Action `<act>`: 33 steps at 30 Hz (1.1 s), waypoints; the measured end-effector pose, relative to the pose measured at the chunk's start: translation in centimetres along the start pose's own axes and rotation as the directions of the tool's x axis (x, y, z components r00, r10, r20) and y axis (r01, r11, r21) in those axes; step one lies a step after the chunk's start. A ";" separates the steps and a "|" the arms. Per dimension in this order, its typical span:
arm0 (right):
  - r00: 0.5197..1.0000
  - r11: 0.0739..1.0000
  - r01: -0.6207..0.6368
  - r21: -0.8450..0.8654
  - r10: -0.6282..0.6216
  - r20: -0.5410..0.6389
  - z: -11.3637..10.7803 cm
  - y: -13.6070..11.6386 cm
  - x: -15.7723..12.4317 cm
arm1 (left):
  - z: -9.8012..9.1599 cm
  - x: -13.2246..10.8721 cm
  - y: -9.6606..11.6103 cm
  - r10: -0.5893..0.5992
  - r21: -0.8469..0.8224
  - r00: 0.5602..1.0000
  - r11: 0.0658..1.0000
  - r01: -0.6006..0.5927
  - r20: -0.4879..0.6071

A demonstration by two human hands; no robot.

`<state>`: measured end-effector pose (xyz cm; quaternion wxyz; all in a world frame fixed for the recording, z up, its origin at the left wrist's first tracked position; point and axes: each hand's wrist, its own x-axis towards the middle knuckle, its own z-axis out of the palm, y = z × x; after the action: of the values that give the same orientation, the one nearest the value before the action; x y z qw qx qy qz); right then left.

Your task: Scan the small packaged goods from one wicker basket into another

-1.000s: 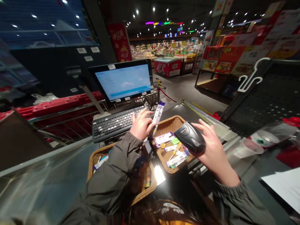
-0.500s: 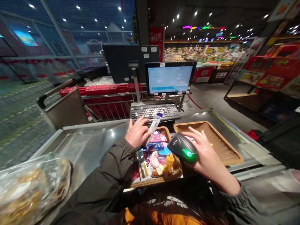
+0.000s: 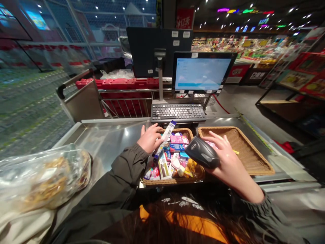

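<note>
My left hand (image 3: 150, 138) pinches a slim white and blue packet (image 3: 165, 137), which slants up over the left wicker basket (image 3: 175, 182). That basket is full of small coloured packages, among them a blue box (image 3: 177, 147) and yellow items (image 3: 191, 166). In my right hand (image 3: 225, 152) is a black barcode scanner (image 3: 202, 152), its front end over the basket's right side. No green light shows on the scanner. Beside it on the right lies a second wicker basket (image 3: 250, 157), partly behind my right hand, with a small yellow item in it.
A keyboard (image 3: 178, 112) and a lit screen (image 3: 202, 75) stand behind the baskets, with a dark monitor (image 3: 142, 51) to their left. A clear bag of brownish food (image 3: 48, 179) lies on the metal counter (image 3: 109, 135) at left. Shopping carts stand beyond the counter.
The view has shifted, so the screens appear higher and further right. The scanner's green light has gone off. Both hands keep their hold on the packet and the scanner.
</note>
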<state>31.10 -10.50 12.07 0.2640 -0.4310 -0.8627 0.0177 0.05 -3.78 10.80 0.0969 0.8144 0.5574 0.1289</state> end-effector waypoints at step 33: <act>0.926 0.946 -0.317 -0.064 0.295 -0.234 -3.4 8.3 -5.7 | 3.3 2.3 5.5 0.100 0.148 0.995 0.984 -0.095 -0.027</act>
<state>41.64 -10.26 10.34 0.3302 -0.5725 -0.7497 -0.0329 6.77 -3.68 9.53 0.0208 0.8433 0.5264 0.1062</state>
